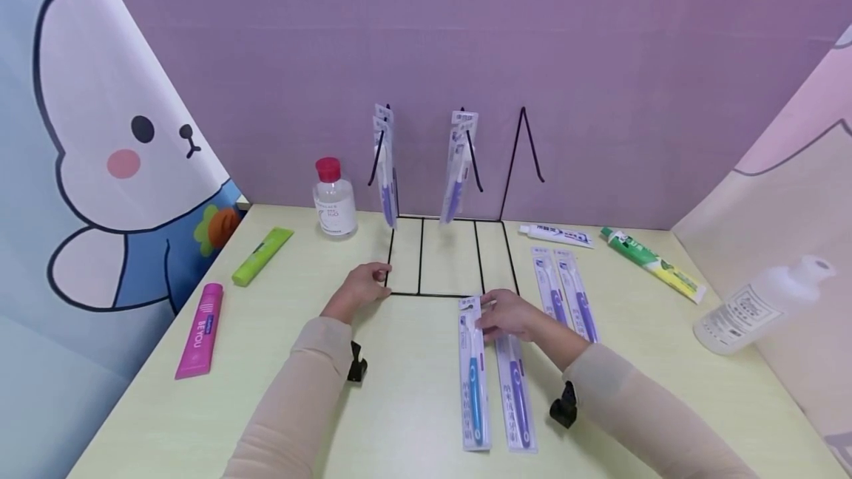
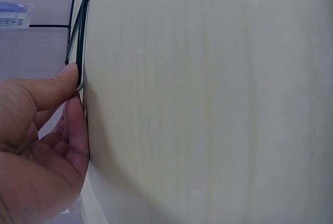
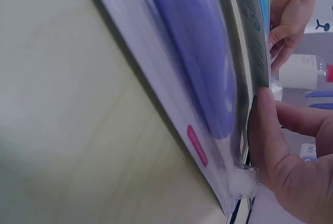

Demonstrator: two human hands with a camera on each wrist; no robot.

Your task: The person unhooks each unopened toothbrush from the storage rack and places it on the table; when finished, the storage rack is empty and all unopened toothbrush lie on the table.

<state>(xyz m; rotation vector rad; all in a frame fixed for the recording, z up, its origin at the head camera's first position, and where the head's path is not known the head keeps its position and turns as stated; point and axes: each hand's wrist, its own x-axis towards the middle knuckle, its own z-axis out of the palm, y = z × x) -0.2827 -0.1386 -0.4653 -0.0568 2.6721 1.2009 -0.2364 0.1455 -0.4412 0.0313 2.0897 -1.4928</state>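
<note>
My left hand (image 1: 359,288) pinches the near left corner of a black wire rack (image 1: 433,295); the left wrist view shows thumb and finger meeting at the wire (image 2: 80,42). With my right hand (image 1: 509,315) I pinch the upper part of a packaged blue toothbrush (image 1: 475,383), its lower end toward me. Beside it on the right lies a packaged purple toothbrush (image 1: 518,405), its top partly hidden by that hand. Packaged toothbrushes hang on the rack's left hook (image 1: 384,176) and middle hook (image 1: 459,168). A third hook (image 1: 522,139) stands at the right.
Two more packaged purple toothbrushes (image 1: 577,298) lie right of the rack, near a white tube (image 1: 558,235) and a green-yellow tube (image 1: 652,265). A white bottle (image 1: 752,309) stands far right. At left are a red-capped bottle (image 1: 336,202), a lime tube (image 1: 262,256) and a pink tube (image 1: 201,331).
</note>
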